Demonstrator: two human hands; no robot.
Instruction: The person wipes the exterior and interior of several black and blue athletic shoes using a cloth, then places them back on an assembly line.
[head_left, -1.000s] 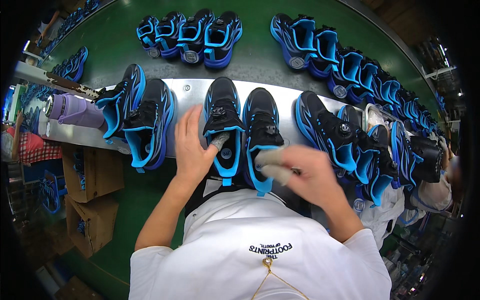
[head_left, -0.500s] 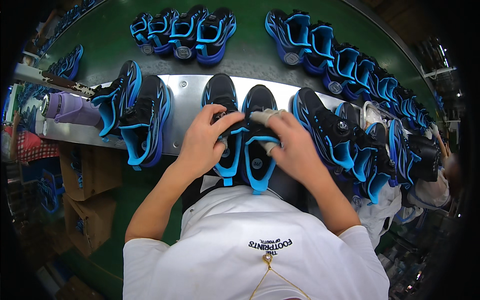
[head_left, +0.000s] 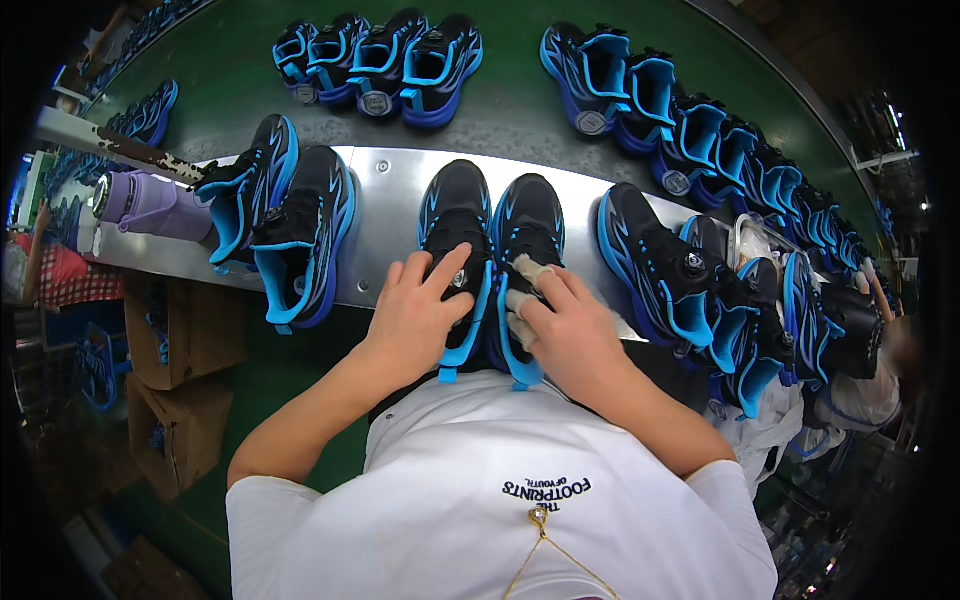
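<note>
Two black-and-blue sneakers stand side by side in front of me, toes pointing away, their heels close to my shirt. My left hand (head_left: 412, 310) is at the left sneaker (head_left: 455, 195), thumb and index finger bent around the round dial (head_left: 460, 282) on its tongue. The other fingers of that hand lie loosely outside the shoe. On the right sneaker (head_left: 530, 205), my right hand (head_left: 570, 325) has its fingers curled onto the tongue and collar. Pale finger covers (head_left: 522, 300) sheathe some of its fingertips. What those tips pinch is partly hidden.
Another sneaker pair (head_left: 312, 235) stands at left beside a lilac bottle (head_left: 165, 205). Several more sneakers (head_left: 650, 260) crowd the right, near a clear container (head_left: 755, 245). Rows of sneakers (head_left: 435, 75) line the green surface beyond the metal ledge (head_left: 385, 215). Cardboard boxes (head_left: 185, 335) are lower left.
Both sneakers now sit slightly farther right and lower in view. My left hand has shifted lower on its shoe, uncovering the dial; my right hand has moved down toward the collar.
</note>
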